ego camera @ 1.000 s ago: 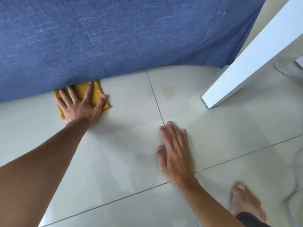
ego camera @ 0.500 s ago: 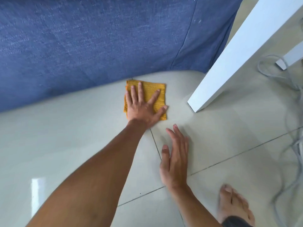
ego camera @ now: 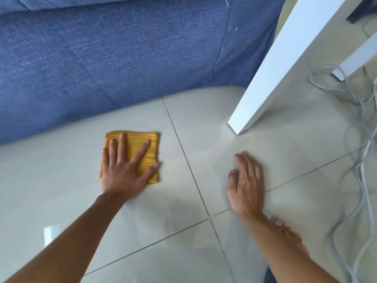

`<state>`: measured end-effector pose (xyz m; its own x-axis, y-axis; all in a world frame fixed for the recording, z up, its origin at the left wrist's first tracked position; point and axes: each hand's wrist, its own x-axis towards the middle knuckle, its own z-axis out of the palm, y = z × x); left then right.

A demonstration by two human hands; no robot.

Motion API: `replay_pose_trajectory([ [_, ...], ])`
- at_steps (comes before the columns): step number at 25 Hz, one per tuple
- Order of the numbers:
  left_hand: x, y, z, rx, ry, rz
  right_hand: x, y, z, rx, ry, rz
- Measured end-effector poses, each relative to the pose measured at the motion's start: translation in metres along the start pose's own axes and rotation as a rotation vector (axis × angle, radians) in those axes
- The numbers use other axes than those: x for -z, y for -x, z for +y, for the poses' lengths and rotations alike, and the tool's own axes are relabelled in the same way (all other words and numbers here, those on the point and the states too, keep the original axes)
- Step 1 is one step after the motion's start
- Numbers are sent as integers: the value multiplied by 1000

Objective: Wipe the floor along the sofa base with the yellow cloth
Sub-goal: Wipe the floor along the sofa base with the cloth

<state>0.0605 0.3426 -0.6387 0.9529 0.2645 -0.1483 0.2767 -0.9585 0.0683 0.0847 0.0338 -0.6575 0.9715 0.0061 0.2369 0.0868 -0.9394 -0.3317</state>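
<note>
Meanwhile, the yellow cloth is pressed flat by the spread-fingered left hand; at 3 o'clock, the right hand is laid open on the floor tile.

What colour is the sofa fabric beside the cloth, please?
Blue, with a fine woven fleck; the sofa shows in the head view.

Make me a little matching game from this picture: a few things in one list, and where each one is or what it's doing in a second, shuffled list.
Things:
1. yellow cloth
2. right hand
3. white table leg
4. grey cables

Places or states:
A. lying in loose loops on the tiles at far right
B. flat on the bare tile, holding nothing
C. pressed under the left hand, a short way out from the blue sofa
D. standing just right of the sofa's corner

Pairs: 1-C, 2-B, 3-D, 4-A
</note>
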Motion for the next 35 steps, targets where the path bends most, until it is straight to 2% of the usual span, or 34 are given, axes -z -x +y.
replay_pose_trajectory([
  [3,6,-44,-5,123,19,10,-5,5,0,1,95,15],
  [6,10,-102,38,144,59,31,-4,8,-3,-6,114,20],
  [8,10,-137,84,84,31,27,-8,6,0,5,143,28],
  [11,9,-154,167,-100,34,4,-9,10,0,14,127,50],
  [14,5,-140,200,-236,24,-31,-9,7,2,16,100,60],
  [21,-2,-42,165,-280,36,-13,-6,7,2,-14,15,75],
  [26,-6,36,128,-204,104,-19,15,-9,-13,-151,-151,-46],
  [28,1,51,122,-205,196,-58,24,-13,-33,-170,-213,-65],
  [29,9,52,114,-186,326,-78,26,-14,-49,-142,-241,-71],
  [31,20,53,85,-54,654,-12,20,-11,-81,-80,-288,-86],
  [32,19,58,61,37,725,72,13,-8,-99,-77,-312,-105],
  [34,8,77,2,219,598,174,-6,7,-138,-80,-319,-200],
  [35,1,87,-29,285,493,177,-17,18,-154,-59,-247,-255],
])
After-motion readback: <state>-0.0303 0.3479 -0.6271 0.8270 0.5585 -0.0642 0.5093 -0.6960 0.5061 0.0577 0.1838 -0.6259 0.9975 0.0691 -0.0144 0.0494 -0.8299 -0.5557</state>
